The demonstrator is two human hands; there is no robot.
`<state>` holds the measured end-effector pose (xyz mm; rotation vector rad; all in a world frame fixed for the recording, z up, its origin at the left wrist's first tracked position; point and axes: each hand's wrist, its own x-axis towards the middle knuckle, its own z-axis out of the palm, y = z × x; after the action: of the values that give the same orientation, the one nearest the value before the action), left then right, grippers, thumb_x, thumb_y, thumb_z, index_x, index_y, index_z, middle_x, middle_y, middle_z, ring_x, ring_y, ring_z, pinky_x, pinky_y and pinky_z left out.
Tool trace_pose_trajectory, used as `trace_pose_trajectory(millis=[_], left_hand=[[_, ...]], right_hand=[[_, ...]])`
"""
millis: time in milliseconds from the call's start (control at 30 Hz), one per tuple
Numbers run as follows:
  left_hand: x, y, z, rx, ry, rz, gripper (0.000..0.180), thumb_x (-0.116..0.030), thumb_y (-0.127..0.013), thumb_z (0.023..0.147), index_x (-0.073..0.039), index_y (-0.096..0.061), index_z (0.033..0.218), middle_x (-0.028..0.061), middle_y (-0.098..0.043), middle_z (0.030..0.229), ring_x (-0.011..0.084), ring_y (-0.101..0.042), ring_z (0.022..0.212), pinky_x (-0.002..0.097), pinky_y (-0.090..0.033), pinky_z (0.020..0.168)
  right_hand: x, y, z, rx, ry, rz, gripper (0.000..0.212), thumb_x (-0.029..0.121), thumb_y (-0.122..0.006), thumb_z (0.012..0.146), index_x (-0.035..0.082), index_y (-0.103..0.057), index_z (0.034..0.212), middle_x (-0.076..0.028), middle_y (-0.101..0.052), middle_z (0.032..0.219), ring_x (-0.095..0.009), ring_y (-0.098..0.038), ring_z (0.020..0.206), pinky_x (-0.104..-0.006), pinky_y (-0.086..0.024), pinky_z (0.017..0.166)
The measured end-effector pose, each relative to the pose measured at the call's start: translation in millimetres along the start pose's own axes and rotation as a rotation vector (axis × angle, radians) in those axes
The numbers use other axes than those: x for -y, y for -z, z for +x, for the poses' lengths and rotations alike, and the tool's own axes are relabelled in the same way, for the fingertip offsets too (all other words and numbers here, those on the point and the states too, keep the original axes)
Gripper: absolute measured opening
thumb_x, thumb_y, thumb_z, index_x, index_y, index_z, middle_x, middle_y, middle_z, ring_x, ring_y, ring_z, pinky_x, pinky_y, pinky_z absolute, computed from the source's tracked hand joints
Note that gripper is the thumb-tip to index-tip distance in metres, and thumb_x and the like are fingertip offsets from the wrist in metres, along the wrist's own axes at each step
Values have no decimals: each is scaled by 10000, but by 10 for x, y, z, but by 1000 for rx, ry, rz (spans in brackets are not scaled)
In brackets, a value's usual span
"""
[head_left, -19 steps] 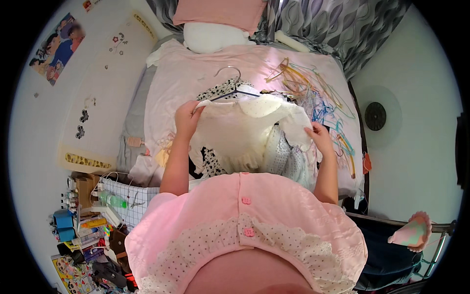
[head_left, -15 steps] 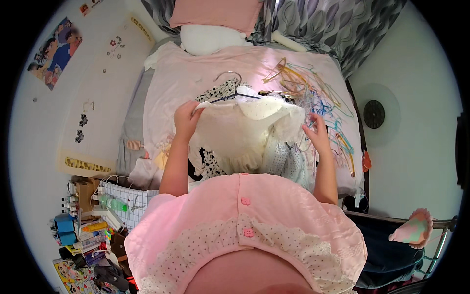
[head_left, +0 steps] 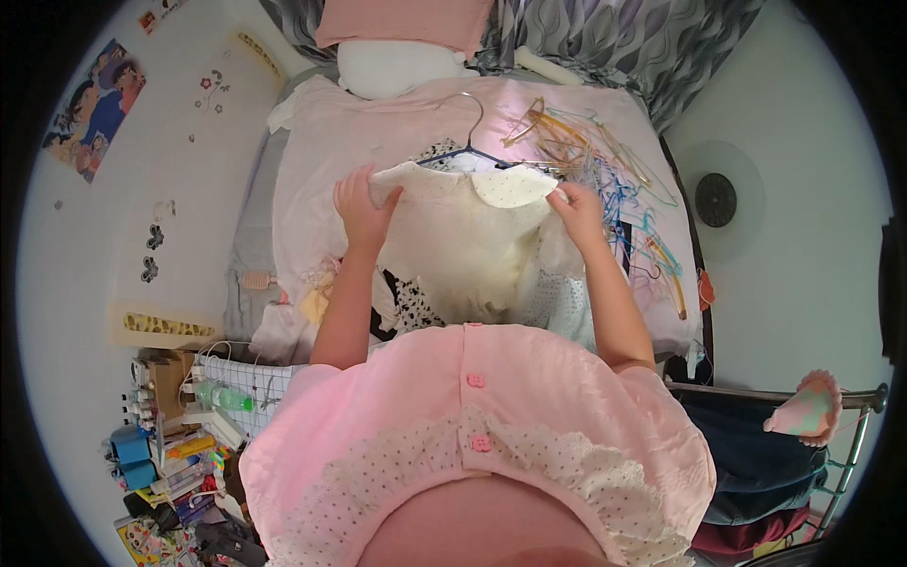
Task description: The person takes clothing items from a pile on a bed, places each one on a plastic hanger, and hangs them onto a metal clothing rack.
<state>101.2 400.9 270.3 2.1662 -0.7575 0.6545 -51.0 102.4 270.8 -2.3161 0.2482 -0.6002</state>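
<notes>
A white blouse (head_left: 444,227) with a dotted rounded collar (head_left: 515,186) hangs in front of me over the bed. A dark hanger (head_left: 470,149) with a metal hook runs inside its neck and shoulders. At the left shoulder, my left hand (head_left: 364,210) is closed on the blouse's edge, the thumb in front and part of the fingers hidden by cloth. My right hand (head_left: 580,217) pinches the fabric at the right shoulder, beside the collar. Behind and below lie a black-and-white patterned garment (head_left: 414,304) and a pale dotted garment (head_left: 564,300), both partly covered.
Several loose coloured hangers (head_left: 619,180) lie tangled on the right of the pink bedsheet (head_left: 331,128). Pillows (head_left: 402,68) rest at the far end. A crowded shelf of small items (head_left: 179,463) stands lower left. Dark clothes (head_left: 756,454) hang on a metal rail at lower right.
My right hand has moved inward and now pinches the blouse's right shoulder. The hanger's hook has swung upright and farther away. The left hand still has the left shoulder.
</notes>
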Motion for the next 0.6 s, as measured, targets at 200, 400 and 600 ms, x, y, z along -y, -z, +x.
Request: trace_pose_trajectory(millis=[200,400,600], left_hand=[[571,-139,-329,-226,262,-56,976,-284,-783,598,50,-186,1294,242,-314,1287,350,-338,1181,376,-207,1023],[1047,-105,-686,-19,545,-465,1088,-257,-800,580,73,-77,1323,251,-209,1354,328,-241,1254,370,-207,1038],[1323,53,-687,30,527,-520,1086,-233,-797,580,73,-69,1326,254,-190,1361,312,-229,1265,346,-210,1038]], right_hand=[[269,-338,36,-78,-92,-133,226,300,-613,733,90,-663,798,-87,-613,708,-241,-577,627,-324,-427,561],[746,-518,124,-165,-126,-164,236,299,-622,727,81,-666,804,-88,-611,700,-241,-573,611,-330,-425,555],[1214,-920,295,-156,121,-230,211,285,-624,728,91,-670,797,-86,-612,687,-247,-578,621,-340,-427,555]])
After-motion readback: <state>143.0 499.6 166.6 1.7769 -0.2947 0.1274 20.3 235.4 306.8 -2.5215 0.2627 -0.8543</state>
